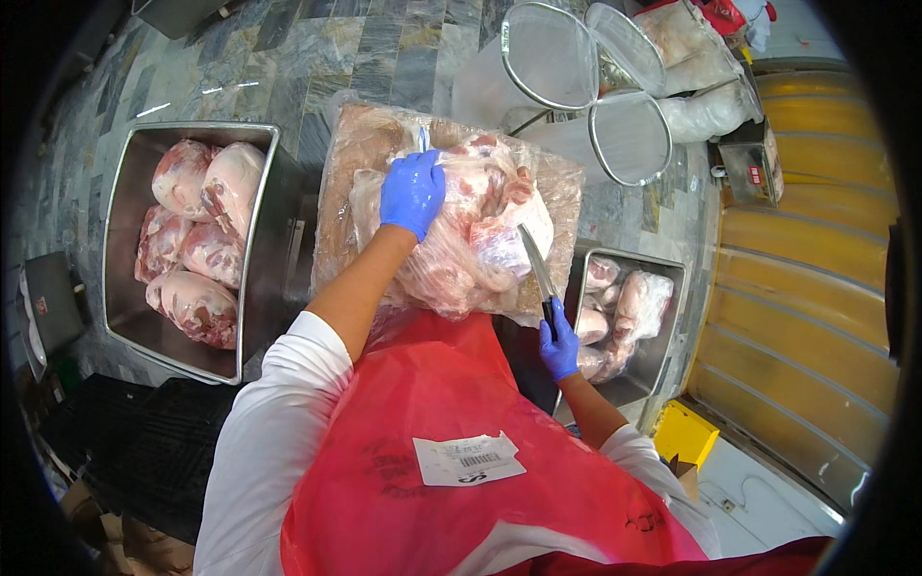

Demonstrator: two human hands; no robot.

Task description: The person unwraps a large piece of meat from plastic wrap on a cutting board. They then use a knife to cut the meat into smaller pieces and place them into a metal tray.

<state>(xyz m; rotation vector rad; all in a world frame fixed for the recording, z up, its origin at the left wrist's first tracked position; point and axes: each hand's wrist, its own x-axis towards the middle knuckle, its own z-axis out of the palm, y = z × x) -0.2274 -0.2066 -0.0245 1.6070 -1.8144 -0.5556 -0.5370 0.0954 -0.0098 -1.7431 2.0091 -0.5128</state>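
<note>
In front of me is a cardboard box [360,134] lined and covered with clear plastic film [437,274]. Pale pink cuts of raw meat [485,182] bulge out of it. My left hand [413,192], in a blue glove, lies at the meat's left side with its fingers curled into the film; the fingertips are partly hidden. My right hand [559,344], also gloved in blue, is wrapped round the black handle of a knife [536,264]. The blade points up and away from me, its tip against or just over the meat's right side.
A steel tub [117,288] with several large meat pieces stands left. Another steel tub [663,355] with meat is at the right. Wire-rimmed bag holders [547,53] with clear bags stand beyond the box. A yellow strip curtain [797,269] hangs far right, above a yellow bin [684,434].
</note>
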